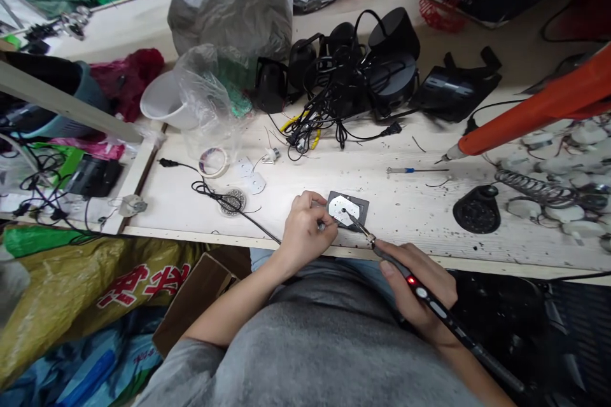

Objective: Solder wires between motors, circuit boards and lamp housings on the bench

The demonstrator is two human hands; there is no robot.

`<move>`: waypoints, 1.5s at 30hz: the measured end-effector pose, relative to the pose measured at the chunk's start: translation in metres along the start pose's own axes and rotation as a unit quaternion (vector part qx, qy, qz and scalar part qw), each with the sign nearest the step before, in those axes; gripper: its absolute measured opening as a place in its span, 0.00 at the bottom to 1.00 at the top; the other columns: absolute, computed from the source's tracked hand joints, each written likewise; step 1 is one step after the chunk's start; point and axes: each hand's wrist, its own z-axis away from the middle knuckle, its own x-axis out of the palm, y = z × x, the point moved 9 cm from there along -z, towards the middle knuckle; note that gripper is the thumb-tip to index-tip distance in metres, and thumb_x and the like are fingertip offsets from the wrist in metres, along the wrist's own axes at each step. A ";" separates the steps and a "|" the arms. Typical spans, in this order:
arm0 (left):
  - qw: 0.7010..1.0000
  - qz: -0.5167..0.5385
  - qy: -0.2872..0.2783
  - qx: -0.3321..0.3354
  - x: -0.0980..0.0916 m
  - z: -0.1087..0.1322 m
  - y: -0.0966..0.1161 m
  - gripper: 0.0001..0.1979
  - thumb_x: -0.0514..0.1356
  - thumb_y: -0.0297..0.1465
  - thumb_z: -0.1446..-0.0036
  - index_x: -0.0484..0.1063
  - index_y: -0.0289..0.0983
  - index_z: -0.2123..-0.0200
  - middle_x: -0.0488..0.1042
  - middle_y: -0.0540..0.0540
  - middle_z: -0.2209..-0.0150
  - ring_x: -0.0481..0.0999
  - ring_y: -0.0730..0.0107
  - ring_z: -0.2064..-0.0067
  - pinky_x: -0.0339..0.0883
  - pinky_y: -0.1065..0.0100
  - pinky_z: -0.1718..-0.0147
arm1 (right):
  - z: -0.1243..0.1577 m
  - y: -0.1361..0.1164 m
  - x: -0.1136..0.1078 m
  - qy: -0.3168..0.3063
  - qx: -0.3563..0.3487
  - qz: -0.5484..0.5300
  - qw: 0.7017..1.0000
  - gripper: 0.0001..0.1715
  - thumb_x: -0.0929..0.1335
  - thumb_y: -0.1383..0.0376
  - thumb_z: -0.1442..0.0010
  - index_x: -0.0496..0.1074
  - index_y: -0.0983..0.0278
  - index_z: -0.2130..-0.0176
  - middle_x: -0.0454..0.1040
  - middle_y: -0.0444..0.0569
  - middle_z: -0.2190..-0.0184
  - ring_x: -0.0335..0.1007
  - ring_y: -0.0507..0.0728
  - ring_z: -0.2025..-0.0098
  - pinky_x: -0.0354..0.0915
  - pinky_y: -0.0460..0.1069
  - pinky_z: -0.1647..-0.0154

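In my right hand (420, 280) is a soldering iron (424, 296) with a red light glowing on its handle. Its tip reaches over a small white plate (340, 205) with a dark hole in the middle. That plate lies on a dark grey pad (365, 206) near the front edge of the bench. At the pad's left side, my left hand (309, 224) has its fingers pinched together by the plate's edge. Whatever sits between those fingertips is too small to make out.
Behind the pad lie tangled black cables (329, 102) and black housings (394, 70). A blue-handled screwdriver (415, 170) and an orange electric driver (534, 105) are to the right, beside several white round parts (573, 213). Leftward are a tape roll (213, 162) and a coil of solder wire (232, 202).
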 end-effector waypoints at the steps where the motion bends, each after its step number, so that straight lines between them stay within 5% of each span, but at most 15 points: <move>1: 1.000 -0.002 -0.002 -0.007 0.000 0.000 0.000 0.09 0.68 0.21 0.51 0.75 0.37 0.78 0.73 0.45 0.58 0.75 0.63 0.58 0.74 0.59 0.56 | 0.001 0.001 0.000 -0.002 -0.001 0.004 1.000 0.21 0.67 0.74 0.35 0.75 0.60 0.45 0.80 0.49 0.63 0.76 0.53 0.67 0.73 0.47 0.68; 13: 0.997 0.011 -0.029 -0.072 0.003 -0.003 -0.005 0.08 0.68 0.22 0.49 0.75 0.38 0.77 0.72 0.46 0.59 0.74 0.63 0.56 0.71 0.59 0.54 | 0.004 0.007 0.002 -0.001 0.000 -0.015 1.000 0.20 0.67 0.74 0.35 0.76 0.61 0.46 0.81 0.49 0.62 0.77 0.53 0.66 0.74 0.47 0.66; 24: 0.998 0.031 -0.057 0.013 -0.004 0.003 0.008 0.04 0.68 0.26 0.45 0.79 0.39 0.70 0.72 0.44 0.56 0.73 0.62 0.55 0.70 0.57 0.52 | -0.022 0.014 0.023 0.041 -0.042 0.068 0.996 0.28 0.71 0.77 0.39 0.73 0.56 0.42 0.74 0.48 0.61 0.76 0.54 0.62 0.76 0.48 0.62; 30: 0.995 0.064 -0.069 0.017 -0.003 0.006 0.005 0.04 0.67 0.25 0.45 0.78 0.39 0.70 0.71 0.45 0.57 0.74 0.62 0.52 0.70 0.57 0.50 | -0.032 0.013 0.048 -0.023 -0.104 0.064 0.992 0.23 0.68 0.76 0.37 0.72 0.58 0.44 0.71 0.47 0.61 0.73 0.51 0.65 0.74 0.45 0.66; 45: 0.984 0.122 -0.127 0.018 0.003 0.004 0.000 0.07 0.69 0.23 0.48 0.76 0.38 0.74 0.72 0.46 0.59 0.74 0.63 0.53 0.71 0.60 0.53 | -0.023 0.009 0.059 -0.118 -0.125 -0.023 0.985 0.33 0.65 0.76 0.34 0.65 0.58 0.34 0.70 0.48 0.61 0.72 0.52 0.64 0.73 0.45 0.65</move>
